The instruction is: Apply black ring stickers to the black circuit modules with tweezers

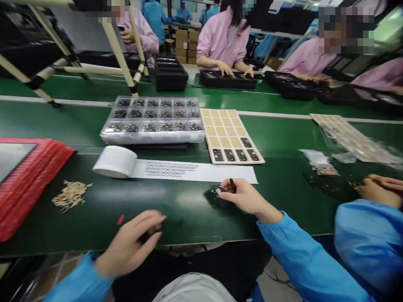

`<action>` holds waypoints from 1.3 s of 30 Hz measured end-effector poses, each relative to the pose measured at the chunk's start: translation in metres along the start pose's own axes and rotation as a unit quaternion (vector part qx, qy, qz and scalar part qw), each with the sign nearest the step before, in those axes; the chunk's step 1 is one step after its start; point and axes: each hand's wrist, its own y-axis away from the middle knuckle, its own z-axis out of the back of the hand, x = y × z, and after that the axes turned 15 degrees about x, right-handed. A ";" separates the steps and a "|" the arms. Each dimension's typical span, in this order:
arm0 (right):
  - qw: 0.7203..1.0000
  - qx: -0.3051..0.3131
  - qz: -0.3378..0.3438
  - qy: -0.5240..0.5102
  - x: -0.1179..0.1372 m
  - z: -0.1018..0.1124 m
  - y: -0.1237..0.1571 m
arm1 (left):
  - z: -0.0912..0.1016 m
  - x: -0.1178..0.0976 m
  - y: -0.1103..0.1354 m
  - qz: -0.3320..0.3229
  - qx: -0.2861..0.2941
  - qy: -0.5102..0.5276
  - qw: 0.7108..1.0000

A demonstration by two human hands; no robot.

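My right hand (244, 197) is closed over the green bench, its fingers gripping a small black part (218, 191) with a pale square on it. A dark narrow piece (232, 185) juts up between those fingers; its kind is unclear. Near the bench's front edge my left hand (134, 241) is curled and blurred, with something dark (151, 234) inside the fingers that I cannot make out. Beyond my right hand lies a white paper strip (220, 173) with rows of small black outlines, unrolled from a white roll (116, 161).
A clear compartment box (153, 138) of small dark parts stands behind the roll. Beside it lies a cream grid sheet (222, 126) partly filled with black pieces. Left are tan bits (71, 195), a red scrap (120, 219) and red wrap (40, 180). A co-worker's hands (382, 191) work at right.
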 end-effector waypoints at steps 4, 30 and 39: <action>0.991 0.105 0.060 -0.053 0.015 -0.040 -0.051 | -0.029 0.035 -0.052 0.048 0.011 0.161 0.986; 0.993 0.078 0.034 -0.087 -0.007 -0.032 -0.057 | -0.036 0.068 -0.069 0.138 0.001 0.534 0.834; 0.969 -0.090 0.151 -0.171 -0.015 -0.024 -0.058 | -0.039 0.075 -0.056 -0.059 -0.005 0.006 0.998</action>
